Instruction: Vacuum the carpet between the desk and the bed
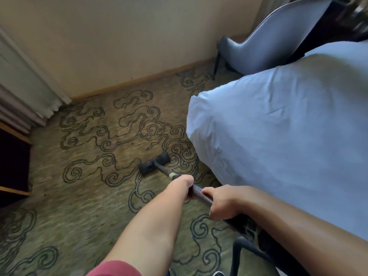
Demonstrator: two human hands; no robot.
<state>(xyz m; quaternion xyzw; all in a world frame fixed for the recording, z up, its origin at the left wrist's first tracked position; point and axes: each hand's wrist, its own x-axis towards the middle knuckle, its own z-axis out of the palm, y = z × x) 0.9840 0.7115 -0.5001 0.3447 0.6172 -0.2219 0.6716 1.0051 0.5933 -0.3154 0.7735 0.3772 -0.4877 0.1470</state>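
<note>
- Head view, nearest the camera: a red sleeve (117, 268) shows at the bottom edge, and two bare forearms reach forward over the patterned carpet (79, 196).
- The right hand (221, 204) is the nearer one; its fingers are curled round the dark vacuum wand (196, 191), gripping it from above. Placed at the near end of the tube, it probably supplies the push and pull.
- The left hand (184, 183) grips the same wand just farther along, fingers wrapped around it, next to a pale band of tape on the tube. A forward hand like this likely steers and keeps the nozzle pressed down.
- The wand slopes down and away to the floor head (155, 163), a dark flat nozzle lying on the carpet, turned slightly askew, near the corner of the bed (278, 136).
- The bed, under a pale wrinkled cover, fills the right side; the floor head works the strip just left of it.
- At the far left edge, a dark piece of furniture with a wooden rim (14, 162) is probably the desk; open carpet lies between it and the nozzle.
- Farther off stand a grey chair (258, 46) by the wall and curtains (25, 92) at the far left.
- Judging by the nozzle's spot beside the bed, the carpet toward the desk may need passes yet.
</note>
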